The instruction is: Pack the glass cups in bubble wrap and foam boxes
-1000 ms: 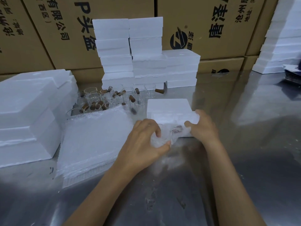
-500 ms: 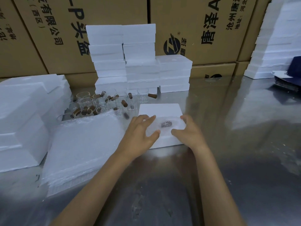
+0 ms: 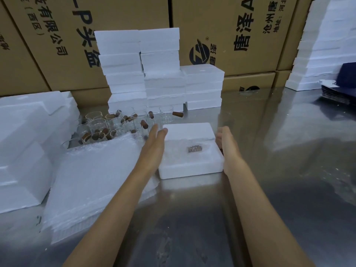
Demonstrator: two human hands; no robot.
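Observation:
An open white foam box point(image 3: 189, 167) lies on the steel table, and a bubble-wrapped glass cup point(image 3: 194, 150) with a brown cork showing sits in its cavity. Its foam lid point(image 3: 188, 131) lies just behind, overlapping the far edge. My left hand point(image 3: 156, 140) is stretched flat with straight fingers along the box's left side, fingertips by the lid's left corner. On the box's right side is my right hand point(image 3: 224, 140), fingers loosely extended beside the lid, holding nothing. Several bare glass cups with corks point(image 3: 113, 126) stand at the back left.
A stack of bubble wrap sheets point(image 3: 92, 176) lies left of the box. Closed foam boxes point(image 3: 159, 74) are stacked behind, more foam pieces point(image 3: 25, 143) at the left and foam point(image 3: 323, 54) at the far right. Cardboard cartons point(image 3: 240, 31) form the back wall. Dark flat items point(image 3: 339, 91) lie at right.
The wrapped cup went from my hands into the foam box. Both hands let go and moved out to the box's two sides, up toward the lid.

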